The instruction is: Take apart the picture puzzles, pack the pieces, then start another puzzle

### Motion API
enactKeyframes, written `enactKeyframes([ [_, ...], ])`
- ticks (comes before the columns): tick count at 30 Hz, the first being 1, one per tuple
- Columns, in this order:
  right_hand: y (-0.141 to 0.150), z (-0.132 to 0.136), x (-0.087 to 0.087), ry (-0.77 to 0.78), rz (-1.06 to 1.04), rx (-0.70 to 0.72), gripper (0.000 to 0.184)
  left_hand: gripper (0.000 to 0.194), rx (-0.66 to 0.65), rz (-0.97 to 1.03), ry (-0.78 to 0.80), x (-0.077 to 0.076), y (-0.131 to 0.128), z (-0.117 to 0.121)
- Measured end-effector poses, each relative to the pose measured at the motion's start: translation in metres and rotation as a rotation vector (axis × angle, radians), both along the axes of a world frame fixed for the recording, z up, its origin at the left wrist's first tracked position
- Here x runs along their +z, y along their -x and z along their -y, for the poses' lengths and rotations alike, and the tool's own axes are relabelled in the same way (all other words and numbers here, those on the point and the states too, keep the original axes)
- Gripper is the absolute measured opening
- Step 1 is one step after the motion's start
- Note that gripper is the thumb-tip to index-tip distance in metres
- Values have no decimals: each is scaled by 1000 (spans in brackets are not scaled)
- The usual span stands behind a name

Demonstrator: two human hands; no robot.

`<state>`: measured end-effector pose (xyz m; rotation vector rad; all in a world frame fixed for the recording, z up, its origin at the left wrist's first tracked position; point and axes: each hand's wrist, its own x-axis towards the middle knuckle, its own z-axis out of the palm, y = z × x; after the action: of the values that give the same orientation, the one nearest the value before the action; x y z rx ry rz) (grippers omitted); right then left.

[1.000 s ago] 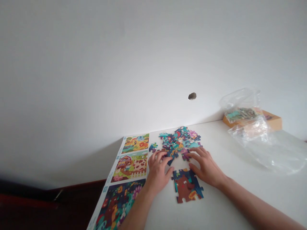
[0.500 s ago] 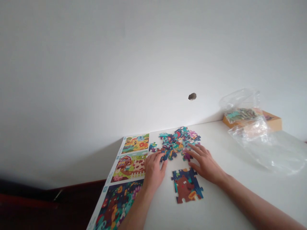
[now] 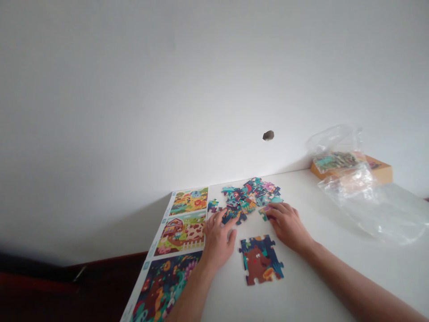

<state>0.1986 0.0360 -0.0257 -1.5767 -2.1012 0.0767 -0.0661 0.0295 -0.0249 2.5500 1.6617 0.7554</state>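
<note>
A heap of loose jigsaw puzzle pieces [image 3: 248, 197] lies toward the back of the white table. My left hand [image 3: 218, 239] rests at the heap's lower left edge, fingers spread, the fingertips touching pieces there. On the right, my right hand [image 3: 287, 225] has its fingers closed around a purple and teal puzzle piece [image 3: 263, 213], partly hidden by the fingers. Between and below the hands lies a joined puzzle section [image 3: 261, 260] showing a brown bear, with neither hand on it.
A printed picture sheet [image 3: 183, 229] with several scenes runs along the table's left edge. At the back right, a clear plastic bag [image 3: 362, 188] lies partly over an orange box [image 3: 384, 172]. The wall [image 3: 201, 112] with a hole [image 3: 268, 135] stands directly behind the table [image 3: 335, 259].
My left hand has shifted slightly right and its fingers have spread. My right hand's fingers have drawn together on a puzzle piece near the heap's right side.
</note>
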Motion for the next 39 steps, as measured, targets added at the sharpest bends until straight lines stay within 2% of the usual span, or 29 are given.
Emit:
enactKeyframes([
  [5,1,0,3,19,-83,266,36,40,-62,-33,70,4,-3,4],
  [7,3,-1,2,-4,-99,305,37,41,-77,-33,84,5,-3,4],
  [12,15,-6,-6,-101,-51,47,29,43,-111,-37,108,5,-4,4],
  [18,19,-22,5,-47,57,50,26,45,-124,-75,120,3,-3,2],
  [20,13,-34,6,-58,33,-68,29,45,-125,-84,122,2,-3,1],
  [23,2,-50,-1,-60,26,-297,44,45,-126,-88,118,2,-3,0],
  [25,-3,-54,-6,-4,50,-265,50,46,-123,-87,117,2,-3,0],
  [27,-6,-52,-9,38,62,-137,48,46,-116,-88,118,2,-4,0],
  [30,-9,-48,-9,10,21,-15,44,45,-115,-97,119,1,-4,0],
  [35,-13,-54,-11,-35,-51,-206,51,47,-123,-94,105,1,-4,0],
  [39,-17,-58,-15,-2,-52,-165,37,46,-123,-86,108,2,-4,0],
])
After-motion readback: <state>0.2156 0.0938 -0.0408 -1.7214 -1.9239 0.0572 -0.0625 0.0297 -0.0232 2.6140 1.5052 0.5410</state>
